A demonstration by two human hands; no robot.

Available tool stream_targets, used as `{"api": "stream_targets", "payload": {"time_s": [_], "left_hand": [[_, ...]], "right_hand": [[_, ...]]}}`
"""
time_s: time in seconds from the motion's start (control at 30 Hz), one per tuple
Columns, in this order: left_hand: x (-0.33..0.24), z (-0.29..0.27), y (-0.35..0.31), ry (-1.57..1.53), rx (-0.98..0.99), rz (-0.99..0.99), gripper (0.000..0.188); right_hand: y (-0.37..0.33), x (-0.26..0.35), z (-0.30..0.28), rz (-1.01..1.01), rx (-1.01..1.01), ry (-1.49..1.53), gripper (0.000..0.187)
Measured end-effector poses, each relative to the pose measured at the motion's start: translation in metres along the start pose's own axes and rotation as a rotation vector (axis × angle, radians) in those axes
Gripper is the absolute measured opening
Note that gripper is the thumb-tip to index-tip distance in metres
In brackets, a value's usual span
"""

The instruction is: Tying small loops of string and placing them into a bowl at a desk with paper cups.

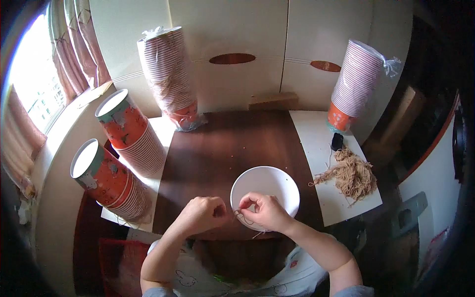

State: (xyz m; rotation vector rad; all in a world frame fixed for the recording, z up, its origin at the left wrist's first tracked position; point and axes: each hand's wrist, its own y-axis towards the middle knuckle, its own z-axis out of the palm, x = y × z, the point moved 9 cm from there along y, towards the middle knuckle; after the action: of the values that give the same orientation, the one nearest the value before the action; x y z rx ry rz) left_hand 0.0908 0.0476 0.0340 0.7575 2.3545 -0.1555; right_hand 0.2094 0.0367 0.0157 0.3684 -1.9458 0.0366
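Observation:
In front of me on the brown tabletop stands a white round tub [268,179], with small dark holes near its rim. My right hand [267,212] is over the tub, thumb and fingertips pinching a thin tan string [241,216], which curls below the fingers. Another short end of string [258,234] shows at the tub's near edge. Just left of the tub, my left hand [204,213] is closed with its fingers curled in. Whatever sits in its fingers is too small or hidden to make out.
Two inverted stacks of orange tubs [123,129] [110,179] lean at the left. Bagged upright tub stacks stand at back left [166,69] and back right [357,79]. A tangled heap of tan string [355,177] lies right, beside a small black object [337,142].

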Motion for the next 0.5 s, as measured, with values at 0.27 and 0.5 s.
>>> {"api": "stream_targets", "payload": {"time_s": [0.27,0.5], "left_hand": [[-0.002,0.013,-0.001,-0.001,-0.008,0.037,0.015],[-0.009,0.008,0.0,0.113,-0.079,0.05,0.012]], "right_hand": [[-0.002,0.008,0.001,-0.012,0.019,-0.007,0.007],[-0.002,0.009,0.0,-0.06,0.007,0.037,0.009]]}}
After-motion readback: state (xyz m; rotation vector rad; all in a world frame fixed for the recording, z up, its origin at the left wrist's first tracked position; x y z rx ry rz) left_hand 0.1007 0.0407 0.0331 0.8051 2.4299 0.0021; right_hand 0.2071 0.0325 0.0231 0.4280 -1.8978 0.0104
